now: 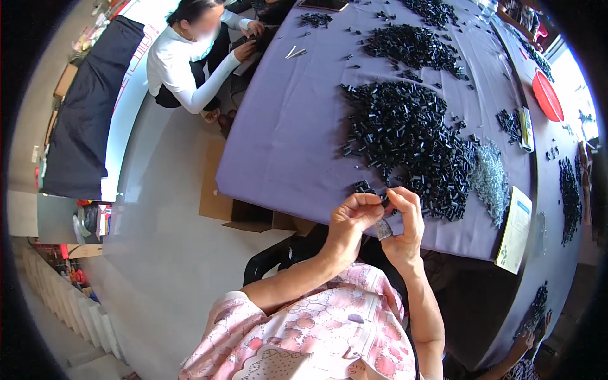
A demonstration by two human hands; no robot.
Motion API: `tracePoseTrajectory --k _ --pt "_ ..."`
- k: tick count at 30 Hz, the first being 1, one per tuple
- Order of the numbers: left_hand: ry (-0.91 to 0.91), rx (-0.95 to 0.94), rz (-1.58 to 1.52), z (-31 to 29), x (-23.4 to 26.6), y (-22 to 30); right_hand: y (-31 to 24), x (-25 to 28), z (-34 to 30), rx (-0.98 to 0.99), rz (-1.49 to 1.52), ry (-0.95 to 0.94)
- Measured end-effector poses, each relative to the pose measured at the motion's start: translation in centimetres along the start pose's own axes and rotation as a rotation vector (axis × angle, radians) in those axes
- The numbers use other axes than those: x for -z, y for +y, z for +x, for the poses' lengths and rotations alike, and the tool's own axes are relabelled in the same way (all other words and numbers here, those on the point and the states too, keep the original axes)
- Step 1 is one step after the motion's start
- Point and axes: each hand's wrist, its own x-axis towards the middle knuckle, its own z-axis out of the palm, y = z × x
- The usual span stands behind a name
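Observation:
My left hand [356, 214] and my right hand [405, 223] meet just over the near edge of the purple-covered table [278, 139]. Both are closed, with fingertips pinched together around a small black piece [385, 199]; its exact shape is mostly hidden by the fingers. A greyish wrap [384, 228] shows at my right thumb. Beyond my hands spreads a large heap of short black tube-like pieces [405, 126]. A few more black pieces [363, 187] lie right beside my left fingertips. To the right of the heap is a pile of small clear, silvery parts [490, 179].
Further black heaps [411, 47] lie toward the far side. A yellowish booklet [514, 231] and a red basin [547, 95] are to the right. An open cardboard box [212, 180] stands under the table's left edge. A co-worker in white [183, 63] sits at far left.

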Motion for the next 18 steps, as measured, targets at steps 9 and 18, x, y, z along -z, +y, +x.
tracePoseTrajectory --k 9,18 --pt "-0.096 0.046 -0.051 -0.4 -1.2 0.3 0.3 0.1 -0.2 0.129 -0.095 0.045" --pt "-0.131 0.028 0.205 0.1 -0.2 0.9 -0.4 0.5 -0.5 0.070 -0.085 0.005"
